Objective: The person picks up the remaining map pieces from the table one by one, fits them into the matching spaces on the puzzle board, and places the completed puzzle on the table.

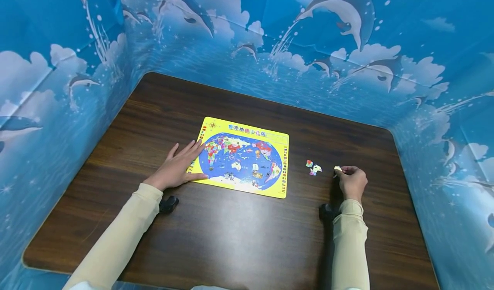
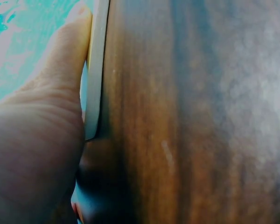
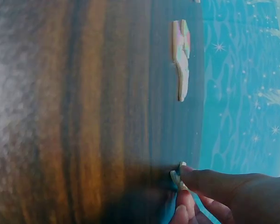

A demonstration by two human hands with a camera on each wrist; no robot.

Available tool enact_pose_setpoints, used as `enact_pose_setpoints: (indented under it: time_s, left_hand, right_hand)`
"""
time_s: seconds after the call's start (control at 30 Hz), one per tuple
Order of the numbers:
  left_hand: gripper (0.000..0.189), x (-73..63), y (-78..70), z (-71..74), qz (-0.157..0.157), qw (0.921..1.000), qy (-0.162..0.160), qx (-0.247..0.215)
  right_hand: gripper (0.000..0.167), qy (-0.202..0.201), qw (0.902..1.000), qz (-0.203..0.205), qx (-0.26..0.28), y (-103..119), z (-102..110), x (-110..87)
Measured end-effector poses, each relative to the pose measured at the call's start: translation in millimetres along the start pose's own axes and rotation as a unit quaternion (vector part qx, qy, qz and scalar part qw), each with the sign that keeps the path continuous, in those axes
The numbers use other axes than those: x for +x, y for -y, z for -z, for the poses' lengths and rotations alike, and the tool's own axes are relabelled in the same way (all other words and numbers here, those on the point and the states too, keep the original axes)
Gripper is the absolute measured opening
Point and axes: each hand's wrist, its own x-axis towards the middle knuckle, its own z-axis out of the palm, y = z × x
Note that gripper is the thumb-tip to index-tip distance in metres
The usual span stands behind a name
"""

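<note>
A yellow-bordered world map puzzle board (image 1: 247, 189) lies flat on the dark wooden table. Across its left edge rests my left hand (image 1: 178, 166), fingers spread and straight; in the left wrist view the thumb (image 2: 67, 51) lies along the board's edge (image 2: 97, 70). To the right of the board, my right hand (image 1: 353, 182) pinches a small pale puzzle piece (image 1: 337, 168) between thumb and fingertips. That piece (image 3: 177, 176) shows edge-on in the right wrist view, close to the tabletop. Between board and right hand lie loose puzzle pieces (image 1: 316, 169), (image 3: 182, 77) touching or nearly touching one another.
The brown table (image 1: 247, 247) has rounded corners. Blue cloth printed with dolphins and clouds (image 1: 216, 58) hangs around its back and sides. Black wrist devices (image 1: 168, 204) sit under both forearms.
</note>
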Motion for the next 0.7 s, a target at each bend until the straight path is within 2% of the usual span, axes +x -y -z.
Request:
enact_pose_setpoints:
  time_s: [0.23, 0.43, 0.57, 0.7]
  left_hand:
    - [0.107, 0.7, 1.1, 0.0, -0.003, 1.0, 0.002, -0.002]
    - [0.108, 0.5, 1.9, -0.2, -0.005, 1.0, 0.0, 0.0]
    - [0.108, 0.0, 1.1, -0.1, -0.003, 1.0, 0.003, -0.004]
    - [0.108, 0.2, 0.2, -0.5, -0.004, 1.0, 0.002, -0.004]
  right_hand:
    - [0.022, 0.024, 0.9997, -0.005, -0.002, 3, 5, -1.4]
    - [0.02, 0.026, 0.9995, 0.009, -0.013, 7, 7, -6.3]
    - [0.02, 0.035, 0.9991, 0.018, 0.015, 20, 9, -12.3]
    - [0.021, 0.062, 0.9955, 0.038, 0.061, 42, 3, -22.1]
